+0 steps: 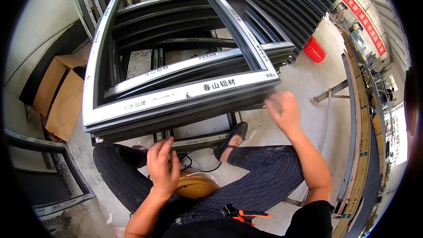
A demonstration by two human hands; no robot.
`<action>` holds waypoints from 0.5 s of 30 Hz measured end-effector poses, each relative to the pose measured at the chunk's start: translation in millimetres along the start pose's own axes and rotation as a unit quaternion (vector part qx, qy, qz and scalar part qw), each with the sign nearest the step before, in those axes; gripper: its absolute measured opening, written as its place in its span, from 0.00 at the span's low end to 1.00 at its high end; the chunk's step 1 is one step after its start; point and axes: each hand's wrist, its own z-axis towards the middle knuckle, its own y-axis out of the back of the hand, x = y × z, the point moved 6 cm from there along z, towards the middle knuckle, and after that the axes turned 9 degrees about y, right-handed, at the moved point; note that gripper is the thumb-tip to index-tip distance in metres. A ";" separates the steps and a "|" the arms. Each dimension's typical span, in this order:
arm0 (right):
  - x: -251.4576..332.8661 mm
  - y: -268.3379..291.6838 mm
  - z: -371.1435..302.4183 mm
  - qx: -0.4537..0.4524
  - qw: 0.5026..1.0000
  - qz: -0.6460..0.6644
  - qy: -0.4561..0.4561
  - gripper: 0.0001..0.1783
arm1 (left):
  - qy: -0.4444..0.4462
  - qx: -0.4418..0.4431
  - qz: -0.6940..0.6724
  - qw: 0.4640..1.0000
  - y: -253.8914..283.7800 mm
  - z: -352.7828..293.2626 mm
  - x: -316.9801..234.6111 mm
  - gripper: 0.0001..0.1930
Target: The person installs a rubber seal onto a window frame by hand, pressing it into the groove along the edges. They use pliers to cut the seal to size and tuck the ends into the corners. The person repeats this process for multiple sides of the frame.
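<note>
Before me lies a stack of dark metal window frames, the top one (176, 99) faced with white printed protective film. My left hand (164, 167) is raised over my lap, just below the near edge of the stack. Its thumb stands apart from the fingers, and nothing shows in it. At the near right corner of the top frame is my right hand (285, 110), its fingers bent toward that corner. Motion blurs them, so I cannot tell whether they touch the frame or hold anything small. Pliers (249, 214) with orange and black handles lie on my lap.
Between my legs is a yellowish-brown bucket (196, 186). A cardboard box (61, 101) and another frame (72, 167) stand at left. A red bucket (314, 50) sits beyond the stack, beside black ribbed profiles (286, 2). Long profiles (363, 150) line the right side.
</note>
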 end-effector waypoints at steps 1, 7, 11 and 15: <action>-22.0 2.3 -2.0 -0.003 0.995 0.054 -0.085 0.09 | 0.004 -0.007 -0.008 1.000 0.1 -0.2 8.2 0.16; -6.3 23.9 29.3 -0.124 0.990 -0.064 -0.020 0.14 | 0.200 0.084 -0.250 0.944 -29.9 -3.1 40.7 0.14; 6.0 37.4 42.8 -0.097 0.985 -0.144 0.000 0.18 | 0.268 0.180 -0.328 0.888 -50.6 -5.1 30.5 0.18; 4.3 42.4 49.8 -0.087 0.979 -0.181 -0.020 0.18 | 0.289 0.171 -0.408 0.849 -47.9 -2.9 32.9 0.21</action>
